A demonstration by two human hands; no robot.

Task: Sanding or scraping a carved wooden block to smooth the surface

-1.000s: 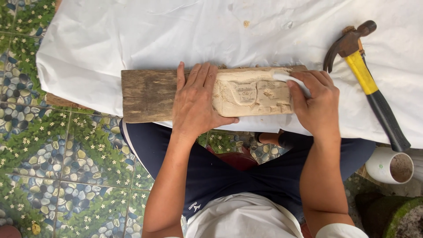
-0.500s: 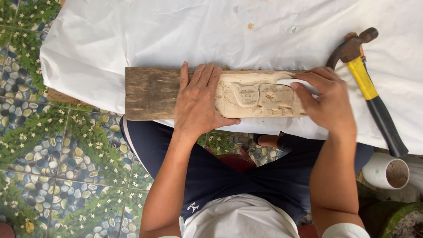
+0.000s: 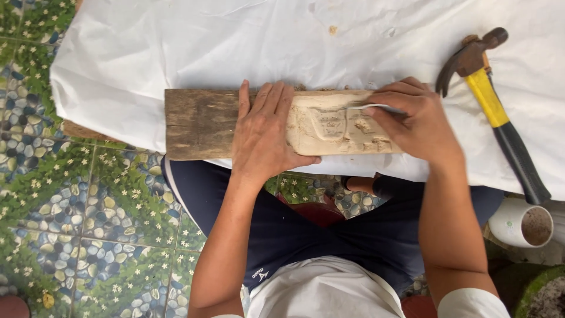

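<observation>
A long wooden plank [image 3: 200, 123] lies across the near edge of a surface covered in white cloth [image 3: 235, 47]. Its left part is dark and weathered; its right part is pale, freshly carved with a shallow relief [image 3: 338, 126]. My left hand [image 3: 265, 132] presses flat on the plank's middle, fingers spread toward the far edge. My right hand [image 3: 415, 121] grips a thin metal carving tool [image 3: 368, 108], its tip resting on the carved area. The tool's handle is hidden in my fist.
A claw hammer [image 3: 494, 106] with a yellow and black handle lies on the cloth at the right. A white cylindrical cup [image 3: 521, 224] sits low right. Patterned pebble-and-flower floor tiles [image 3: 76, 224] spread to the left. My dark shorts and white shirt fill the bottom.
My right hand has slid leftward along the carved part of the plank with the tool. The left hand stays pressed on the plank.
</observation>
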